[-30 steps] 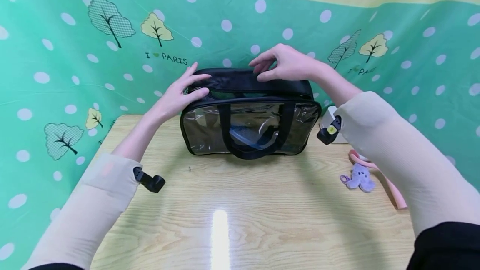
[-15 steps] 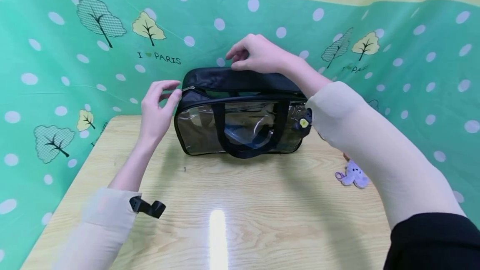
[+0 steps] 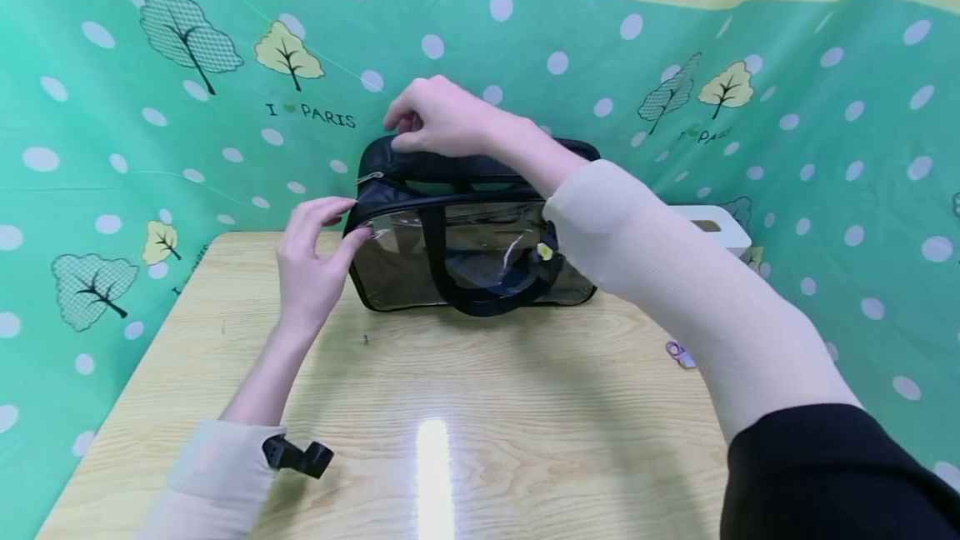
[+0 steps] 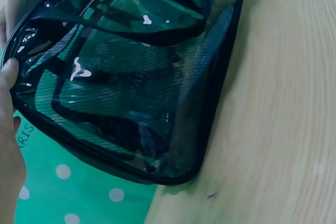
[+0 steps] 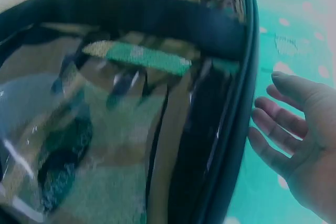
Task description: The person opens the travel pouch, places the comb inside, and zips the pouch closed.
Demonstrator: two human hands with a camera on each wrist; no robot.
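Observation:
A clear bag with black trim (image 3: 405,273) stands upright at the back of the table, its looped black handle (image 3: 480,302) hanging down in front. The zipper along its top gapes, and the metal zipper pull (image 3: 370,178) lies near the left end. My left hand (image 3: 311,261) pinches the bag's left front corner, thumb on the clear panel; the left wrist view shows the thumb (image 4: 9,73) at the trim. Over the top left of the bag is my right hand (image 3: 450,119), fingers loosely bent. In the right wrist view those fingers (image 5: 278,124) surround nothing.
A white box (image 3: 723,227) stands at the back right, partly behind the right sleeve. Part of a purple keychain (image 3: 678,352) shows beside that sleeve. A green dotted cloth (image 3: 225,140) hangs close behind the bag. A small dark speck (image 3: 365,339) lies on the wooden table (image 3: 510,423).
My right hand has moved left along the bag's top. The left hand has come off the top left corner, down to the front corner, and pinches it. The zipper pull has come into view.

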